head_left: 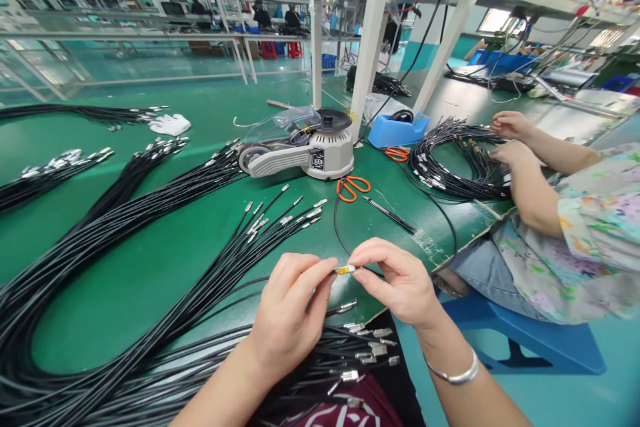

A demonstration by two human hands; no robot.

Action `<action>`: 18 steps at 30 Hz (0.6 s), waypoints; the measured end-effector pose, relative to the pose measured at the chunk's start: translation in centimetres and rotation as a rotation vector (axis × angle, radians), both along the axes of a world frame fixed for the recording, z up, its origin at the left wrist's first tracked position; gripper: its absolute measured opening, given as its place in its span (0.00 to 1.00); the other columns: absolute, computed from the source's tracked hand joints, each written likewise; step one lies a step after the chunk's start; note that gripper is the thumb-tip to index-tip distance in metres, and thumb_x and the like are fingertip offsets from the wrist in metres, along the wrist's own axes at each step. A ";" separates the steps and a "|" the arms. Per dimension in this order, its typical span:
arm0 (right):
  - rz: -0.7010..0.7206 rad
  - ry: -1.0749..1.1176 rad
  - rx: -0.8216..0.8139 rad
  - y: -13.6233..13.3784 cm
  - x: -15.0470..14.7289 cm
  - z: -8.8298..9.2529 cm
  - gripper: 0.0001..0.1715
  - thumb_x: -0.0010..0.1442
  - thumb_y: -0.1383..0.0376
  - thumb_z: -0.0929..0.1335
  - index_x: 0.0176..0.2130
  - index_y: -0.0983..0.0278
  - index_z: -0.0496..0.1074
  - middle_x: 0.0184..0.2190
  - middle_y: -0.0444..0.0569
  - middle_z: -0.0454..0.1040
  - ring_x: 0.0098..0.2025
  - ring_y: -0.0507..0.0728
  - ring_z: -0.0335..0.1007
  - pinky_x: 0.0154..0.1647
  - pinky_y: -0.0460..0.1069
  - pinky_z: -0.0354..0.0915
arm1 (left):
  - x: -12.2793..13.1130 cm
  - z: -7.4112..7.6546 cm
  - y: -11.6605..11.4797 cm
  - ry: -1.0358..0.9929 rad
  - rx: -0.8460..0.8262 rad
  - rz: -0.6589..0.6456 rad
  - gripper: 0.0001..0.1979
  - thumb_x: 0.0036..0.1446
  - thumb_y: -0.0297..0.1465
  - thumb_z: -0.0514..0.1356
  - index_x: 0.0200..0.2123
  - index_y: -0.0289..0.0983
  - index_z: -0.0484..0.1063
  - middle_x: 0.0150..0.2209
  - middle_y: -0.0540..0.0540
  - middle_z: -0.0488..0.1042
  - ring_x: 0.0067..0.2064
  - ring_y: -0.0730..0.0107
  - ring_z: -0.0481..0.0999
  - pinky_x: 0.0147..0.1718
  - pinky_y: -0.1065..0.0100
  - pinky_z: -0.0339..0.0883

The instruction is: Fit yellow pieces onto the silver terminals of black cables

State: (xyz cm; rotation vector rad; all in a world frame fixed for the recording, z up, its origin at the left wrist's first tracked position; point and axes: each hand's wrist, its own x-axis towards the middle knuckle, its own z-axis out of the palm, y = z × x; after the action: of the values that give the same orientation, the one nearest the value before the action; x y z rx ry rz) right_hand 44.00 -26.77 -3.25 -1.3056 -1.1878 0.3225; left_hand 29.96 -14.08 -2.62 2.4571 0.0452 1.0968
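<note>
Both my hands pinch one thin black cable [341,240] at its end, where a small yellow-banded piece [345,269] sits between my fingertips. My left hand [290,310] grips it from the left, fingers closed. My right hand [397,280], with a silver bangle on the wrist, grips it from the right. The cable loops up over the green table [165,267]. Below my hands, several black cables with metal ends [367,340] lie across my lap.
Large bundles of black cables [125,227] fan across the left. A tape dispenser [305,150], orange scissors [353,185] and a blue holder [397,128] stand behind. At the right, a seated co-worker's hands [510,140] handle a cable coil [455,160].
</note>
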 end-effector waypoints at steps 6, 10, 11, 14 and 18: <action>-0.026 0.062 -0.015 0.3 0.0 -0.6 0.08 0.57 0.71 0.69 0.38 0.61 0.74 0.35 0.48 0.74 0.38 0.55 0.70 0.41 0.50 0.66 | 0.2 -0.3 0.0 -0.021 -0.044 0.000 0.17 0.54 0.18 0.58 0.46 0.37 0.70 0.33 0.47 0.71 0.35 0.72 0.69 0.34 0.71 0.66; -0.116 0.230 -0.137 1.4 -0.2 -0.3 0.03 0.55 0.65 0.71 0.32 0.62 0.74 0.31 0.46 0.74 0.34 0.53 0.70 0.37 0.48 0.66 | 0.8 0.1 -0.2 0.159 -0.449 0.047 0.06 0.56 0.25 0.59 0.36 0.37 0.74 0.31 0.48 0.74 0.32 0.73 0.72 0.32 0.72 0.66; -0.134 0.293 -0.181 1.7 -0.3 -0.2 0.04 0.54 0.64 0.71 0.32 0.63 0.74 0.29 0.46 0.75 0.33 0.53 0.70 0.36 0.48 0.66 | 1.0 0.2 -0.2 0.235 -0.599 0.077 0.04 0.56 0.28 0.59 0.35 0.37 0.74 0.29 0.49 0.74 0.30 0.74 0.72 0.30 0.73 0.65; -0.140 0.472 -0.279 2.7 -0.6 0.2 0.09 0.52 0.60 0.72 0.31 0.64 0.75 0.26 0.45 0.75 0.30 0.52 0.70 0.35 0.47 0.67 | 1.1 0.4 0.1 0.390 -1.054 0.080 0.07 0.54 0.34 0.60 0.31 0.35 0.73 0.22 0.52 0.70 0.20 0.79 0.66 0.20 0.75 0.60; -0.122 0.614 -0.273 3.2 -0.9 0.3 0.12 0.52 0.58 0.71 0.32 0.65 0.76 0.28 0.46 0.76 0.30 0.52 0.71 0.36 0.48 0.67 | 0.9 0.7 0.9 0.378 -1.547 -0.125 0.10 0.51 0.35 0.62 0.26 0.33 0.71 0.20 0.52 0.68 0.15 0.83 0.60 0.13 0.77 0.52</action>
State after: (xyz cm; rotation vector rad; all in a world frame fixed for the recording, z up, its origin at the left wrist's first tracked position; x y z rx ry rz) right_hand 43.08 -23.62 -2.97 -1.3672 -0.5554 0.7540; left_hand 30.89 -13.22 -1.96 1.1485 0.5912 0.2201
